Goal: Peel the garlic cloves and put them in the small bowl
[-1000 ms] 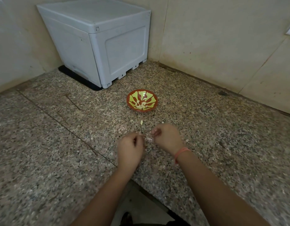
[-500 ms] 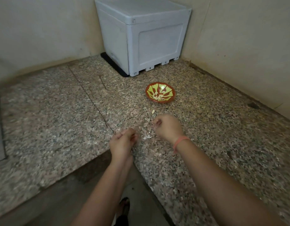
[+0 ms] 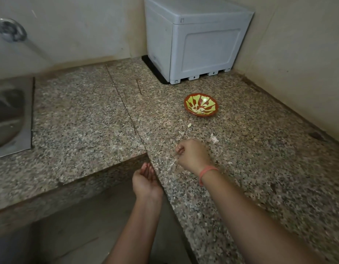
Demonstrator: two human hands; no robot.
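on a speckled granite counter (image 3: 84, 119), a small bowl (image 3: 203, 115) holds peeled garlic cloves (image 3: 198, 110), with one loose clove (image 3: 189, 125) just in front of it and a scrap of skin (image 3: 214, 138) nearby. the right hand (image 3: 193, 154) rests there, fingers curled; whether it grips anything cannot be told. the left hand (image 3: 145, 180) is cupped and released at the counter's edge. a grey box (image 3: 199, 39) stands behind.

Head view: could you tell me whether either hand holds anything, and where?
The left hand is open beside the speckled granite counter edge, holding nothing. The right hand is curled; whether it pinches the pale sliver at its fingertips cannot be told.
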